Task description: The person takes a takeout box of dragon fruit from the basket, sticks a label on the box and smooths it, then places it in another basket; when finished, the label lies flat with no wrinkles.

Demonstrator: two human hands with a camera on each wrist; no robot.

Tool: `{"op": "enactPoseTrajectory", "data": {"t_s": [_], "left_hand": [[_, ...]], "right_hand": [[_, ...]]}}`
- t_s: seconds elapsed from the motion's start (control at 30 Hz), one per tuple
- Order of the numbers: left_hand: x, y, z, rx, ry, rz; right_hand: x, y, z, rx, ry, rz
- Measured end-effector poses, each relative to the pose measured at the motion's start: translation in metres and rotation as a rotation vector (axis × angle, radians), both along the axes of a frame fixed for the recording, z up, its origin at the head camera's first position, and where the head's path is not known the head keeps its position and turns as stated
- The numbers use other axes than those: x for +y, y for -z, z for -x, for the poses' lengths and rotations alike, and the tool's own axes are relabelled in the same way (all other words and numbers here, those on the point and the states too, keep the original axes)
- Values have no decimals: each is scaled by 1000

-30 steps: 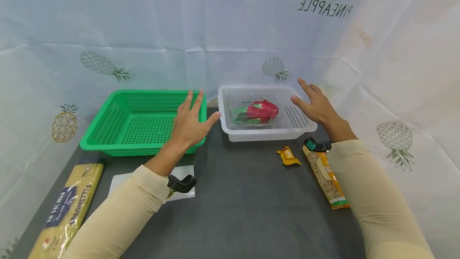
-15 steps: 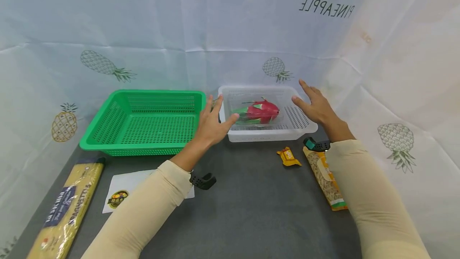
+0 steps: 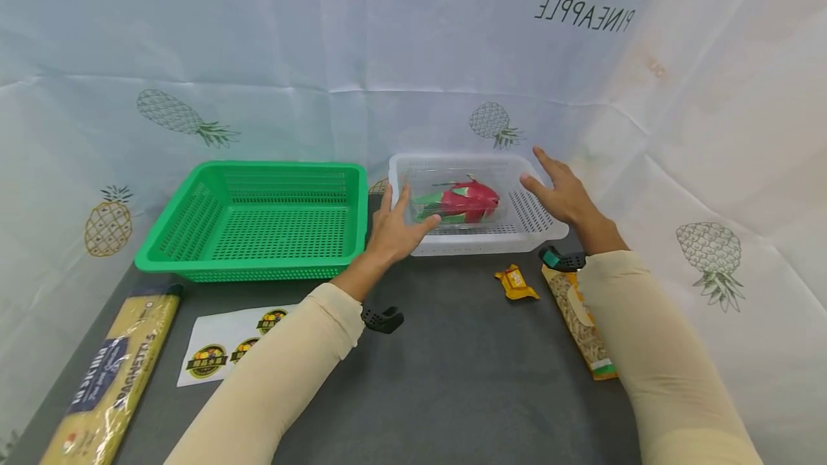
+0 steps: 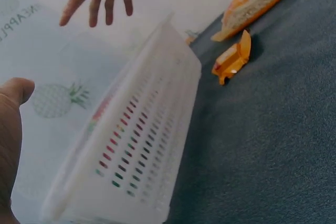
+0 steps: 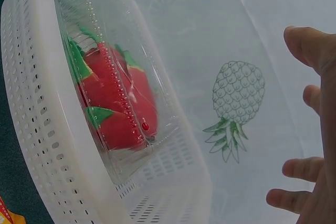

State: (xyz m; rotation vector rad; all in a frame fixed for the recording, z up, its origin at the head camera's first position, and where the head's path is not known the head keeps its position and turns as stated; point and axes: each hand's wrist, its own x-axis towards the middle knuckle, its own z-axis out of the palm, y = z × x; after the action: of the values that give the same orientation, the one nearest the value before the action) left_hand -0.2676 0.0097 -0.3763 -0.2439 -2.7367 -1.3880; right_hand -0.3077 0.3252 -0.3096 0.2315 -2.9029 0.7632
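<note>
Yellow at far left: lying slantwise on the dark table (image 3: 452,379), a spaghetti packet (image 3: 106,386), presumably resting flat because of so long a shape. Next: lying printed side up, a white sheet (image 3: 216,343) of round labels, apparently facing upward for reading, partly hidden by the left sleeve (image 3: 278,386). Farther back: standing mouth upward, a green basket (image 3: 284,232), probably sitting steadily on so broad a base.

Next along: hovering at the left end of the white basket (image 3: 478,244), the left hand (image 3: 395,232), fingers spread and thumb held apart, pinching nothing; probably being held so wide to suit a broad wall. Showing in the left wrist view: only the thumb, standing off from the perforated side; contact by the fingers, impossible to tell.

Inside the white basket: lying toward the left and middle, a dragon fruit (image 3: 470,199) in a clear plastic box (image 3: 423,181), probably being boxed against rolling and bruising. In front: lying loose, an orange-wrapped sweet (image 3: 515,283).

Just beside the right end of the white basket: hovering apart from the rim, the right hand (image 3: 564,196), fingers and thumb spread, gripping nothing; apparently mirroring the left hand, thus flanking one basket from both ends. At far right: lying slantwise, a snack packet (image 3: 581,318), partly hidden by the right sleeve (image 3: 652,350).
</note>
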Motion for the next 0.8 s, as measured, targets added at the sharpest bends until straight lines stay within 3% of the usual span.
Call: {"op": "enactPoseTrajectory", "data": {"t_s": [0.43, 0.8], "left_hand": [[9, 23, 13, 15, -43, -20], [15, 32, 23, -5, -36, 26]], "right_hand": [[-3, 12, 9, -38, -17, 76], [-8, 20, 21, -32, -21, 78]]}}
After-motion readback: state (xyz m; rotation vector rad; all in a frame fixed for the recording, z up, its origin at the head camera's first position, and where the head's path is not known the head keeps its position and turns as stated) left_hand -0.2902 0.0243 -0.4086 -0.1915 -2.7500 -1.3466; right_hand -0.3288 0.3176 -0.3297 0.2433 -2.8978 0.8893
